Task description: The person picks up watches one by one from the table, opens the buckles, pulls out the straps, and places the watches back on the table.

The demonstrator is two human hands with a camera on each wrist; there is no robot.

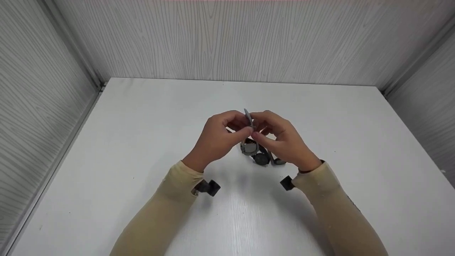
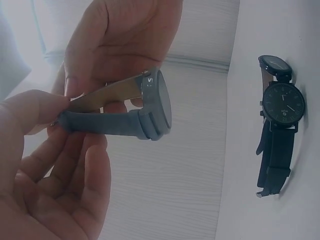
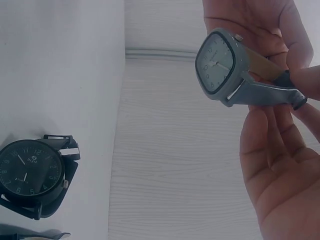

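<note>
A grey-blue wristwatch (image 3: 216,62) with a rounded-square dial hangs in the air, its case lowest and its strap closing into a loop above. The left hand (image 1: 217,138) pinches the strap ends between thumb and fingers. Facing it, the right hand (image 1: 284,137) has its thumb and fingers at the same spot, also pinching the strap. Both thumbs meet there in the head view, hiding most of the buckle area. The strap's inner side looks tan in the left wrist view. Below the hands, a round black watch (image 2: 283,104) lies on the table.
Beside the black watch lies another dark watch (image 2: 276,65) with a tan-lined strap. They rest on a white table (image 1: 142,106), walled at the back and sides by pale wood-grain panels (image 1: 213,42). Small black camera mounts (image 1: 214,187) stick out from both sleeves.
</note>
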